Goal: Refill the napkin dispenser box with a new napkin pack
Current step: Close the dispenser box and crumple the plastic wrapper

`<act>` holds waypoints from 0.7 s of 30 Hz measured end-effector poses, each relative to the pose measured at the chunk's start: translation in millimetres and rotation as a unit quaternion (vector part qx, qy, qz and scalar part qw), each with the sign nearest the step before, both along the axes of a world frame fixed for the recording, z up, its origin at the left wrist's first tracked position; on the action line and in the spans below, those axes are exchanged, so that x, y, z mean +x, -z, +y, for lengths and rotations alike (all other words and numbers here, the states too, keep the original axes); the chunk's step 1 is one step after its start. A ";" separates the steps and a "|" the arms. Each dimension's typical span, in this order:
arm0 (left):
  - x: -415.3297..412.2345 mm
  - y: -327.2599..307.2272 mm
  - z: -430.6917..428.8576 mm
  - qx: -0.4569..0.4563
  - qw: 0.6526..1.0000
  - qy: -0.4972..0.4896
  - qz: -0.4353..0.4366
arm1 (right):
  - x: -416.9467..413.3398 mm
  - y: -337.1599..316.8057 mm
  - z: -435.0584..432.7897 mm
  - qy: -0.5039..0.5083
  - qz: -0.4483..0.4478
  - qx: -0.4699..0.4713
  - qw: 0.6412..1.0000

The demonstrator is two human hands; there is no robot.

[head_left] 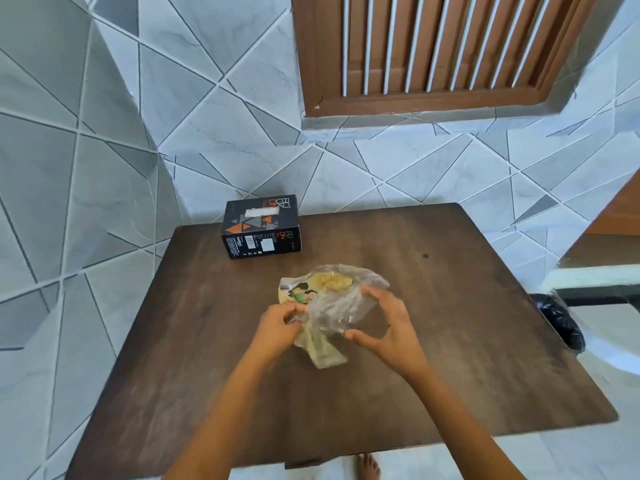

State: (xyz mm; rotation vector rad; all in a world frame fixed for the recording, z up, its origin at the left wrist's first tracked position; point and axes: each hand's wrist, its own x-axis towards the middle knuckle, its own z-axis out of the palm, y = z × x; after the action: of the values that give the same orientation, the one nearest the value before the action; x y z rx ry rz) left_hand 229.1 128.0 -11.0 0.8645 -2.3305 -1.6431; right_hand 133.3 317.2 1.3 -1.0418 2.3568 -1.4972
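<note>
A crumpled clear plastic wrapper (332, 303) with yellow and green print lies in the middle of the dark wooden table (450, 358). My left hand (280, 323) pinches its left edge. My right hand (384, 323) curls around its right side, fingers on the plastic. The wrapper looks slack; whether napkins are inside it I cannot tell. The black napkin dispenser box (262, 226) with orange triangles stands at the table's far left corner, with white tissue showing in its top slot.
A tiled wall runs along the table's far and left sides, with a brown louvred window (440, 50) above. A bin with a black bag (561, 320) stands off the table's right edge. A bare foot (369, 465) shows below the near edge.
</note>
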 end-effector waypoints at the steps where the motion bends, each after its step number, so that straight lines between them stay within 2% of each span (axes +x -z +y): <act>1: 3.7 -3.7 -0.5 -0.033 0.999 0.029 -0.022 | 0.8 -4.0 2.4 0.007 0.082 0.022 0.996; 3: 10.3 -14.6 4.2 -0.092 0.990 0.098 -0.047 | 2.7 -7.4 3.6 -0.029 0.176 0.074 0.981; 5: 14.6 -28.6 12.4 -0.130 0.978 0.155 -0.047 | 5.7 -9.1 1.7 -0.095 0.153 0.120 0.976; 8: 20.0 -39.2 21.3 -0.095 0.981 0.168 0.018 | 11.8 -8.3 0.9 -0.176 -0.052 0.125 0.975; 10: 23.2 -41.2 25.7 -0.064 0.986 0.139 0.069 | 18.5 -7.0 2.6 -0.184 -0.175 0.049 0.966; 12: 24.6 -42.5 32.7 -0.041 0.988 0.109 0.105 | 27.2 -4.5 2.0 -0.162 -0.232 -0.025 0.959; 16: 19.4 -41.2 50.7 0.008 0.991 0.009 0.130 | 37.0 -2.0 -4.5 -0.076 -0.282 -0.109 0.950; 18: 15.8 -39.8 58.5 -0.057 0.989 -0.037 0.129 | 34.4 -2.3 -4.3 -0.029 -0.300 -0.149 0.942; 19: 14.4 -40.8 63.5 -0.096 0.987 -0.026 0.129 | 31.7 -2.8 -1.7 -0.005 -0.306 -0.168 0.937; 21: 13.2 -45.2 72.1 -0.150 0.981 0.063 0.102 | 25.1 -3.4 5.6 0.034 -0.307 -0.193 0.931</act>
State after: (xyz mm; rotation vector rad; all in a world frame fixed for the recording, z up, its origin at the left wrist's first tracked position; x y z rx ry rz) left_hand 242.3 200.1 34.2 0.4742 -2.4395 -1.2989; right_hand 158.3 322.8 4.6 -0.4380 1.7165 -1.9999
